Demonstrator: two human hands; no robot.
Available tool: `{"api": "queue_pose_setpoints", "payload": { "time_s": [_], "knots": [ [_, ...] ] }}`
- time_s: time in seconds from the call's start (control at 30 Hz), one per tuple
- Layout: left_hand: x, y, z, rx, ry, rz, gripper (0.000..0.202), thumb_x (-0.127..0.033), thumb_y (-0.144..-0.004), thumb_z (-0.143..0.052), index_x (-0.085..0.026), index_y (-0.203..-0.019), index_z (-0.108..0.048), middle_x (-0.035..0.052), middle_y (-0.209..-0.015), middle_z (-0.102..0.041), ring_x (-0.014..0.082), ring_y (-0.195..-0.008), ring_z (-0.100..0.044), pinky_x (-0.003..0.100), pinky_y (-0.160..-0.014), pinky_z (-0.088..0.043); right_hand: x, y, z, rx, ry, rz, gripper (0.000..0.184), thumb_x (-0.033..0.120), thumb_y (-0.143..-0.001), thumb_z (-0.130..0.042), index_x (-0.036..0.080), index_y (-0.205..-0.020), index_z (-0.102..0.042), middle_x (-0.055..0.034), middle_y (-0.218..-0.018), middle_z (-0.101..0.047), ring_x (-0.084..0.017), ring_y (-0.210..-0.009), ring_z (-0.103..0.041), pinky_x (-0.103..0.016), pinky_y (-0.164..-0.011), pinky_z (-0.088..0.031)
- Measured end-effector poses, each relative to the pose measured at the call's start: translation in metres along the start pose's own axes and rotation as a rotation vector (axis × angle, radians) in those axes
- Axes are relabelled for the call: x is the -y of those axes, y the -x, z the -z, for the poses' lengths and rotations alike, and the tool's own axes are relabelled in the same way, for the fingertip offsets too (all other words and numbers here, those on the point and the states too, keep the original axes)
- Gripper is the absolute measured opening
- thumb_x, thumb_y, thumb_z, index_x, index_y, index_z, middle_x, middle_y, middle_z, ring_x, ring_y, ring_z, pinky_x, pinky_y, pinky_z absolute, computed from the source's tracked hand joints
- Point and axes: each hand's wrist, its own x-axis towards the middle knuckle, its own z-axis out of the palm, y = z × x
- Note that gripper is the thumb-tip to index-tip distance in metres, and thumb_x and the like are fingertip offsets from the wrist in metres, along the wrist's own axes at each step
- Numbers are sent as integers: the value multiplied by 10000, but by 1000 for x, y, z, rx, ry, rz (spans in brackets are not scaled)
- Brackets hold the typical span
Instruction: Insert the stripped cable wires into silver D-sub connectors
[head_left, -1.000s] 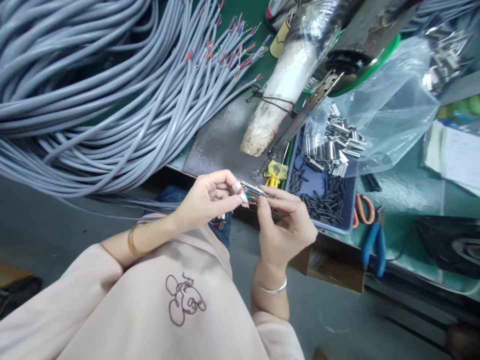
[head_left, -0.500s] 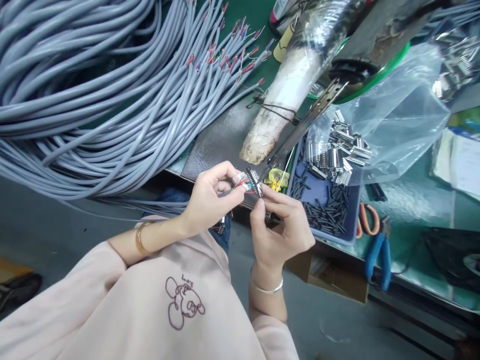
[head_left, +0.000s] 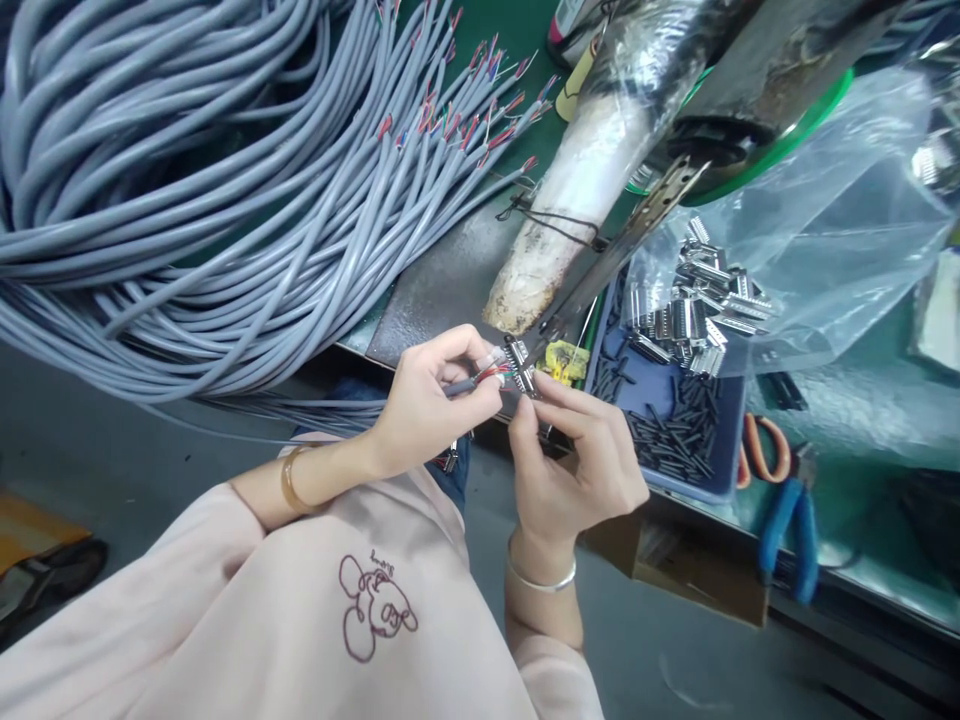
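Between thumb and fingers, my left hand (head_left: 442, 395) pinches the stripped end of a grey cable (head_left: 460, 387), its thin red, white and green wires (head_left: 491, 371) fanned toward a connector. My right hand (head_left: 574, 455) grips that metal multi-pin connector (head_left: 519, 366) by its lower right edge with thumb and fingertips. The wire ends meet the connector's pin side; which of them are attached is too small to tell. Just above the hands hangs the burnt tip of a white wrapped tube (head_left: 517, 295). A yellow sponge (head_left: 566, 362) lies just behind the right fingertips.
Grey cables (head_left: 247, 230) with stripped ends cover the bench's left. On the right, a blue tray (head_left: 649, 395) holds black sleeves, with a plastic bag (head_left: 847, 210) of metal connectors (head_left: 694, 310) over it. Blue-handled pliers (head_left: 791, 530) and orange-handled scissors (head_left: 765, 447) lie near the edge.
The view has shifted slightly, so the bench items sit a little farther right. Both hands keep hold of the cable and connector; the connector has turned slightly and more grey cable shows at the left fingers.
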Motion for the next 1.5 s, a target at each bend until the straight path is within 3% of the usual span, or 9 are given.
{"api": "queue_pose_setpoints", "payload": {
  "time_s": [0.2,0.4,0.6,0.9,1.13,1.4,1.5],
  "knots": [
    [-4,1,0,-11,-16,-20,144,-184,-721,-681,-183,-698,-540,7,-783,-656,56,-565,-477,180,-483,-349,3,-2,3,3,7,16,178,89,-818,-792,216,-899,-697,-20,-996,-805,-154,-867,-776,-270,-807,-636],
    [0,0,5,26,3,52,155,-192,-692,-704,-178,-678,-551,-4,-681,-585,61,-553,-457,186,-476,-325,0,3,4,20,20,80,180,81,-827,-784,200,-858,-652,-34,-969,-813,-135,-810,-778,-228,-744,-624],
    [-3,0,8,88,86,131,171,-235,-704,-736,-160,-686,-583,1,-681,-608,33,-484,-417,176,-450,-324,-1,3,1,4,-87,-75,174,86,-837,-777,211,-872,-661,-7,-918,-801,-150,-840,-777,-262,-744,-626],
    [3,0,4,15,-5,44,151,-216,-695,-684,-182,-677,-539,-35,-590,-487,56,-518,-398,190,-468,-276,0,-1,0,12,-45,-24,173,87,-825,-791,197,-861,-663,-18,-945,-803,-141,-856,-773,-261,-805,-620],
    [-2,0,1,-24,-67,-60,125,-206,-738,-665,-184,-694,-550,-36,-598,-503,59,-511,-399,194,-469,-307,4,-7,0,7,0,-1,171,103,-822,-806,213,-877,-686,-19,-965,-802,-146,-857,-774,-270,-814,-631],
    [3,2,9,61,-77,29,139,-192,-743,-691,-172,-700,-560,-38,-607,-497,47,-511,-372,193,-469,-280,1,3,6,56,80,129,167,110,-844,-785,208,-870,-653,-33,-998,-812,-127,-810,-779,-206,-747,-629],
    [0,5,9,90,-32,56,132,-167,-733,-705,-166,-752,-574,-34,-658,-539,34,-514,-369,179,-473,-292,0,4,8,43,61,83,177,106,-839,-789,217,-869,-655,-15,-967,-812,-129,-800,-778,-216,-730,-623]
  ]
}}
